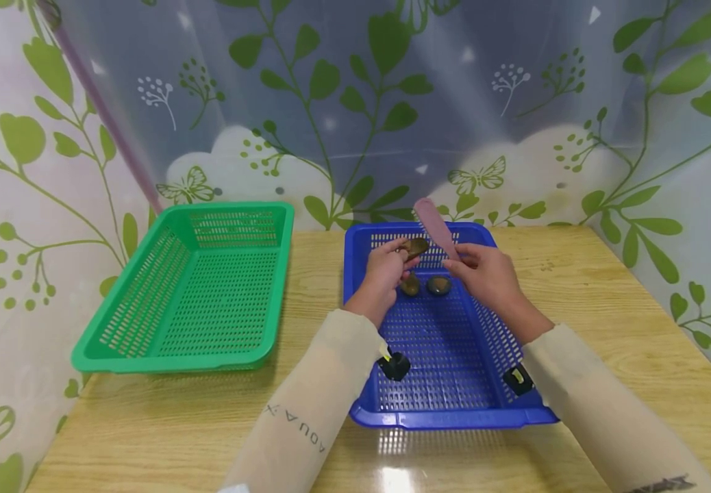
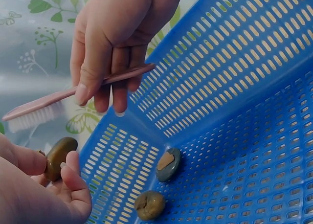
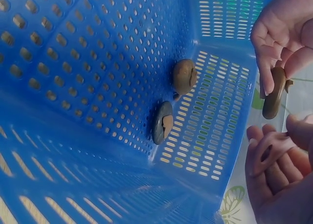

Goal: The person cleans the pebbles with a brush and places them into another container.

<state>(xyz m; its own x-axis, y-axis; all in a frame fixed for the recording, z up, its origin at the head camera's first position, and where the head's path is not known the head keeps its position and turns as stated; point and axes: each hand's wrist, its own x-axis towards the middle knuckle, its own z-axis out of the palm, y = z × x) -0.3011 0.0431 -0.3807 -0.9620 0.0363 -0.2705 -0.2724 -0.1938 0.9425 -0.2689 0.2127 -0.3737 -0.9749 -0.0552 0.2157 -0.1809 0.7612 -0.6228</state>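
Glossy brown, the stone (image 1: 417, 247) is pinched between the thumb and fingers of the left hand (image 1: 385, 272), up near the far end of the blue basket (image 1: 472, 419). The right hand (image 1: 486, 271) has its fingers curled round the handle of a pink brush (image 1: 434, 224), bristles facing the left hand's side and apart from the stone. From where I stand, that left-hand pinch looks like the weak point: the stone seems smooth, and a hard push from the bristles could squirt it loose. I can't tell whether it would land inside the rim or over it; inside, it might knock against the rounded brown stone (image 2: 149, 205) or the dark oval stone (image 2: 169, 164) lying there. A small brown bit (image 3: 289, 85) juts from the held stone's side, and a rough stroke might flick it off, perhaps through the slots to the wooden table (image 1: 583, 287). The handle is slim, too, so heavy pressure could twist it and send the bristles skidding across the left fingertips.
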